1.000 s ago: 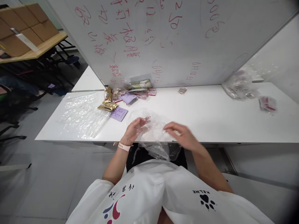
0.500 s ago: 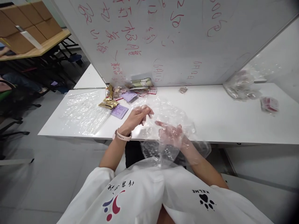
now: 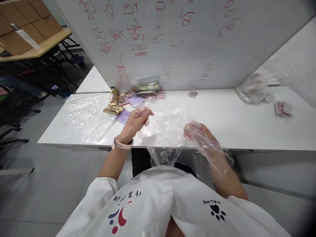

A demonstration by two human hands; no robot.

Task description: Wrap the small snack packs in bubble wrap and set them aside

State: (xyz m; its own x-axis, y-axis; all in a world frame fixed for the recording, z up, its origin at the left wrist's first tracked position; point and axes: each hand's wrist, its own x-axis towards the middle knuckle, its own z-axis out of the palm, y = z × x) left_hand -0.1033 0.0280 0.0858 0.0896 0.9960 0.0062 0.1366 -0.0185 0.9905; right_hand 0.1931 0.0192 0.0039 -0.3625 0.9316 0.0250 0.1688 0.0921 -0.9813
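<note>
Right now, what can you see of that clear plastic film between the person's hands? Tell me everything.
The clear plastic film is thin, glossy and crinkled, with no visible print; it may be a bag. It spreads between the left hand and right hand, over the white table, drooping past the front edge. The left hand pinches it; it drapes over the right hand and forearm.

left hand curled | right hand curled | held apart
</note>
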